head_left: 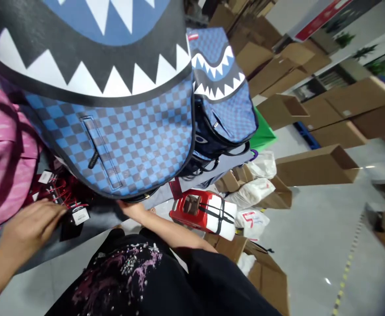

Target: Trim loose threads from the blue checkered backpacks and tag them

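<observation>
A large blue-and-black checkered backpack [139,136] with a printed shark mouth and white teeth fills the upper left, close to me. My right hand [131,210] is at its bottom edge, the fingers hidden behind it; it appears to hold the backpack there. My left hand [34,226] hovers at the lower left, holding nothing visible, its fingers loosely bent and slightly blurred. Just beside it lies a cluster of red cords and tags, with a white label [80,215] on top. A pink patterned backpack [6,149] stands at the far left.
Another checkered shark backpack [227,92] sits on the grey-covered table to the right. On the floor are a red toy-car-shaped case [190,210] with a black-strapped white end, white plastic bags [253,224], and several cardboard boxes [314,166]. Yellow-black tape [343,274] marks the floor.
</observation>
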The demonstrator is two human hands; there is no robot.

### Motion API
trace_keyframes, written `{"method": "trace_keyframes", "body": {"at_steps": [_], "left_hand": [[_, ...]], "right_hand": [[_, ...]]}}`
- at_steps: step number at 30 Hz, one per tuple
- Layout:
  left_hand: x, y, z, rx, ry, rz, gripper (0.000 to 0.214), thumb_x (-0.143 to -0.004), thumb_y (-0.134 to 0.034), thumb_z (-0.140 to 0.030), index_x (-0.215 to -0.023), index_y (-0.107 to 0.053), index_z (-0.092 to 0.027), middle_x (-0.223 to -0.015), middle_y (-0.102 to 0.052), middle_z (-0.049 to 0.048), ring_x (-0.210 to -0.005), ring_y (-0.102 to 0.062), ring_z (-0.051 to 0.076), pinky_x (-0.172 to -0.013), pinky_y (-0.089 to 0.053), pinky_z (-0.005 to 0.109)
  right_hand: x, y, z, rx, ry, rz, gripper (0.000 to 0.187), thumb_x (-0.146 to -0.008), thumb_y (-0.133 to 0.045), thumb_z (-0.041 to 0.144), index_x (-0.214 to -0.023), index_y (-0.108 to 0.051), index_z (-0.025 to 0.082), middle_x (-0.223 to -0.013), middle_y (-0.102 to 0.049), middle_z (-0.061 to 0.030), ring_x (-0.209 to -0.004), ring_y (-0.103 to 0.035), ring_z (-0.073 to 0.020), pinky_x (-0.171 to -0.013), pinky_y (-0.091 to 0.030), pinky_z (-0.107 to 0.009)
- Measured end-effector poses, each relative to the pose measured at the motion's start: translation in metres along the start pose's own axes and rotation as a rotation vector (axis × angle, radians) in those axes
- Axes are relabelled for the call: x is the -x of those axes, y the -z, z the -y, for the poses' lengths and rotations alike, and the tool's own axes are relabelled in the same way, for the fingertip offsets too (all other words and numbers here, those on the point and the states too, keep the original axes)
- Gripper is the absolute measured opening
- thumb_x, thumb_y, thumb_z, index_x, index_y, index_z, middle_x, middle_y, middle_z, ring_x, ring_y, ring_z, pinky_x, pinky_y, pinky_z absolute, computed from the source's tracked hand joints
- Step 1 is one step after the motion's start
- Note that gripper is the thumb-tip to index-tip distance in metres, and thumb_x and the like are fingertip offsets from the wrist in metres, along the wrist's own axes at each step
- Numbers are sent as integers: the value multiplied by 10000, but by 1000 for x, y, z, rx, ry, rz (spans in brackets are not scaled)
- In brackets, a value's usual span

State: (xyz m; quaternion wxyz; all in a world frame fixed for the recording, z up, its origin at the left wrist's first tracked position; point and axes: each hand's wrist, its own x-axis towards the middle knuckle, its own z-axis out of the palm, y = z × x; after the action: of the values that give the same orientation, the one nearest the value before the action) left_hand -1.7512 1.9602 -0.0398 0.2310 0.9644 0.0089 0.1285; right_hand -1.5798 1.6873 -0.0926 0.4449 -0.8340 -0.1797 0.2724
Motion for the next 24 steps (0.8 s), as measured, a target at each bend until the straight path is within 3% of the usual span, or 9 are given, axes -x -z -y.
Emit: {"method": "trace_keyframes", "body": {"at_steps": [2, 4, 7, 10, 12, 16, 19, 24], "left_hand": [[8, -36, -43, 100, -28, -10, 293, -900, -505, -296, -1075, -640, -488, -911, -739, -104, -807, -702, 154, -736, -562, 296], [2, -81, -92, 204, -83, 59, 321, -917, -488, -258, -1094, -653, -469, -928, -753, -107, -768, -718, 134, -695, -569, 254], [-34, -150, -164, 327, -59, 207, 282, -951, -466, -229, -1019, -718, -336, -917, -759, -48, -773, -719, 132, -696, -560, 230], [-84, -209, -212, 400, 26, 107, 249, -965, -483, -241, -958, -732, -235, -891, -752, 12, -810, -713, 146, -746, -547, 235], [-116, -240, -229, 392, 120, 26, 226, -967, -504, -251, -994, -726, -220, -935, -751, 26, -860, -711, 155, -789, -542, 245], [-166, -280, -244, 304, 257, -36, 272, -976, -479, -227, -1109, -716, -212, -1042, -743, 54, -950, -699, 184, -861, -531, 287], [-188, -295, -253, 292, 293, -31, 285, -967, -483, -204, -1122, -722, -205, -1055, -737, 67, -954, -693, 199, -837, -526, 298], [-209, -302, -268, 195, 321, 17, 293, -972, -494, -234, -1146, -729, -262, -986, -729, 43, -857, -682, 177, -714, -482, 265]], "right_hand": [[12, 44, -28, 100, -22, -103, 242, -951, -592, 376, -1027, -669, 160, -941, -702, -51, -835, -665, -178, -807, -542, -355], [17, 94, -54, 184, -40, -219, 214, -959, -521, 300, -1039, -676, 176, -905, -716, -72, -824, -665, -199, -817, -510, -351], [7, 168, -83, 345, -85, -407, 389, -956, -423, 229, -1312, -569, 171, -1035, -716, -123, -887, -668, -247, -825, -477, -369], [-9, 217, -100, 622, -111, -420, 496, -904, -447, 163, -1396, -506, 172, -1032, -710, -134, -827, -670, -258, -729, -475, -348], [-14, 236, -110, 693, -37, -376, 477, -868, -447, 122, -1330, -557, 171, -1040, -696, -136, -818, -666, -254, -689, -476, -334], [-8, 255, -133, 485, 196, -367, 332, -853, -425, 121, -1111, -621, 196, -1089, -677, -113, -905, -663, -234, -746, -507, -325], [-1, 264, -151, 391, 237, -356, 254, -913, -383, 175, -1065, -586, 197, -1021, -703, -96, -918, -681, -210, -802, -524, -318], [-2, 268, -166, 271, 252, -332, 326, -963, -361, 233, -1242, -520, 174, -1103, -727, -117, -994, -703, -213, -858, -529, -329]]}}
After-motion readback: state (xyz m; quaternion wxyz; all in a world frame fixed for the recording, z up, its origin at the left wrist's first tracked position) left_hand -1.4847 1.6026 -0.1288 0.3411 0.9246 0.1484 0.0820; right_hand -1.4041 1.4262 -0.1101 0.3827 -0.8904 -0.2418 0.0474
